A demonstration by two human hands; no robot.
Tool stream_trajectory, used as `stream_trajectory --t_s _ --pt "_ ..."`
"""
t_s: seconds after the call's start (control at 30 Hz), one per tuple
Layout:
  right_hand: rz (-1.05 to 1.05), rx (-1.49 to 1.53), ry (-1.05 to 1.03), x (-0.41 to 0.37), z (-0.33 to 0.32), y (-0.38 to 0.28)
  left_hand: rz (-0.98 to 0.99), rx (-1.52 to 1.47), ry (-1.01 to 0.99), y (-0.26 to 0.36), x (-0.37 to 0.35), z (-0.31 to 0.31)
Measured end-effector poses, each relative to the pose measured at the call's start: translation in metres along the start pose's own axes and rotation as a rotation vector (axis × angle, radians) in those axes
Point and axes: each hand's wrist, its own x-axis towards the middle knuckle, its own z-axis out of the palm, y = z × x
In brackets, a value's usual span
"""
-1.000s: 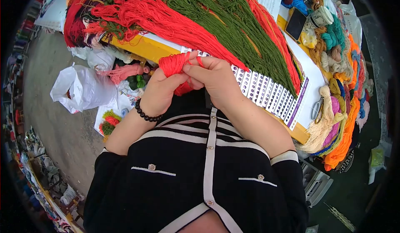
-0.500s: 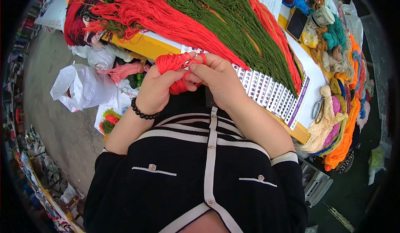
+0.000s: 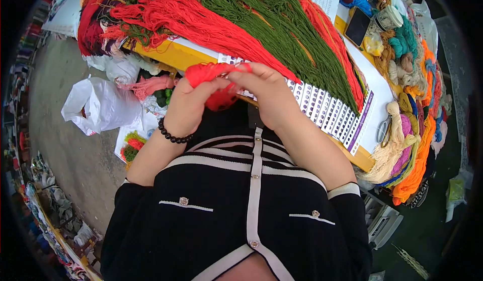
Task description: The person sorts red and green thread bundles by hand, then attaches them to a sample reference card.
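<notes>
A small bundle of red yarn [image 3: 219, 101], blurred by motion, is held between my hands in front of the table edge. My left hand [image 3: 193, 96], with a black bead bracelet on the wrist, is closed around the bundle. My right hand [image 3: 264, 87] pinches red strands at the bundle's right side, its fingertips close to those of my left hand. Beyond them, long red yarn [image 3: 221, 27] and dark green yarn [image 3: 282, 34] lie over white cards with rows of holes [image 3: 322, 111].
A white plastic bag [image 3: 103, 105] stands at the left. On the table's right side are a phone [image 3: 357, 27], a cup [image 3: 389, 19], scissors [image 3: 383, 131] and many coloured skeins [image 3: 420, 150]. The yellow table edge [image 3: 176, 53] runs beyond my hands.
The red bundle has shifted slightly and is now more blurred. My right fingers have moved a little at the strands, and both hands remain close together.
</notes>
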Motion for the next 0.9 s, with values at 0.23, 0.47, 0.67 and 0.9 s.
stream_trajectory --t_s 0.23,0.47,0.67,0.9 --pt "0.034 0.175 -0.077 0.002 -0.009 -0.004 -0.017 -0.139 -0.163 0.001 0.001 -0.004" --pt "0.057 -0.038 -0.025 0.005 0.000 0.009 -0.058 0.022 -0.093 -0.009 -0.001 0.009" --pt "0.039 0.003 -0.048 0.002 0.002 0.006 -0.093 0.076 -0.123 -0.006 -0.002 0.002" --pt "0.006 0.046 -0.058 -0.001 0.005 0.006 -0.096 -0.076 -0.095 0.002 0.000 0.003"
